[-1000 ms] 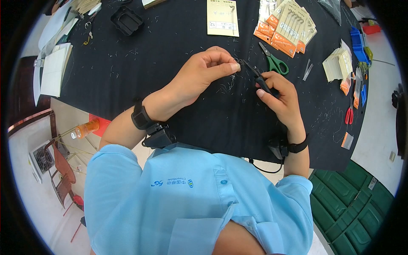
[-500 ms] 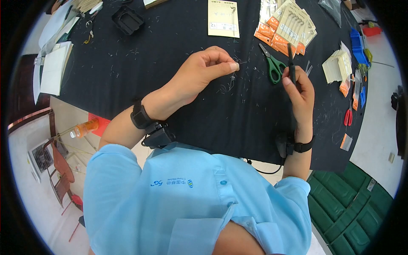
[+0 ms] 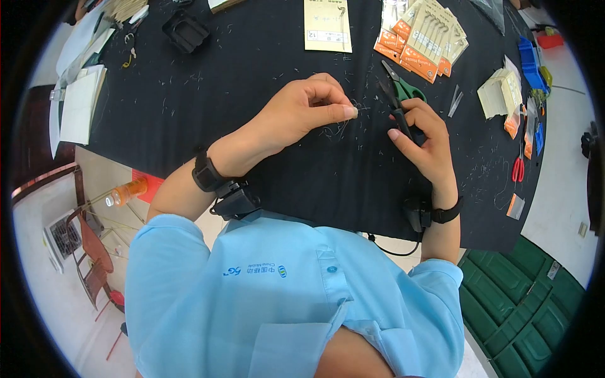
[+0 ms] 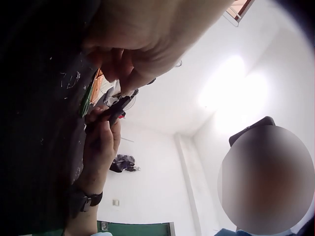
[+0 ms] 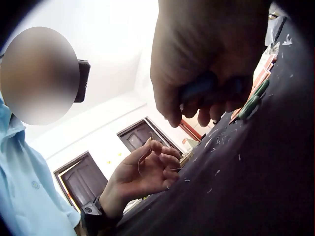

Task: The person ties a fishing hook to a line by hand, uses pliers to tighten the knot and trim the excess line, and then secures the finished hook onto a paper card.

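Observation:
Thumb and forefinger of my left hand (image 3: 305, 113) pinch a tiny fishing hook with thin line (image 5: 141, 167), which curls down from the fingertips in the right wrist view. The hook itself is mostly hidden by the fingers. To the right, my right hand (image 3: 428, 135) grips a pair of black-handled snips (image 3: 401, 120), their dark tips pointing up and toward the left hand. Green-handled scissors (image 3: 411, 92) lie on the black cloth just beyond the right hand. Ahead of the left hand is a cream card (image 3: 328, 28) with a hook on it.
Fanned fishing hook packets (image 3: 428, 41) lie at the back right. A stack of cream cards (image 3: 500, 94), red-handled scissors (image 3: 518, 170) and a blue tray (image 3: 531, 63) sit along the right edge. A black plastic tray (image 3: 186, 30) stands back left. Line clippings dot the cloth.
My right hand swung away to the right with the snips, then came back left toward the left hand. The left hand keeps its pinch and has shifted slightly toward me.

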Motion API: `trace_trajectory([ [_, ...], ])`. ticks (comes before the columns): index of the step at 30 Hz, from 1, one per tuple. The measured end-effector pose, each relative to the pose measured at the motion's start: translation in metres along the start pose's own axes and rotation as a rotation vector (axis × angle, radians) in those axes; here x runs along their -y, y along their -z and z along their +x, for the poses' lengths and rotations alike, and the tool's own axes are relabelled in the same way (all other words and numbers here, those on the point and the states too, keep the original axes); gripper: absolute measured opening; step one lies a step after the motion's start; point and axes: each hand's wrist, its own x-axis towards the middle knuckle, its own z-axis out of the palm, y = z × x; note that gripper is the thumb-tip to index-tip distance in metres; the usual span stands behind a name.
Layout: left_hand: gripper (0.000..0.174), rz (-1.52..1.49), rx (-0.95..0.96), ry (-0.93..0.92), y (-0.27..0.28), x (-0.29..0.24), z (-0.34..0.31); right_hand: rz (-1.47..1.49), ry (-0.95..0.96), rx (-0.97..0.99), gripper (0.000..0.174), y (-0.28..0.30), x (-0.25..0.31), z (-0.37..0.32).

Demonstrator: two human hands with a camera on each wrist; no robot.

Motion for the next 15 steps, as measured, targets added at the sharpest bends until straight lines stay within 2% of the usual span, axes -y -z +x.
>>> trace_trajectory([
  [8, 0.017, 0.026, 0.114, -0.026, 0.0022, -0.0033, 0.0003, 0.041, 0.041, 0.180, 0.025, 0.0037, -0.0027, 0.0003],
  [15, 0.020, -0.200, 0.319, 0.061, 0.0029, -0.0041, 0.0009, 0.156, 0.108, 0.271, 0.024, 0.0027, -0.0004, -0.0005],
])
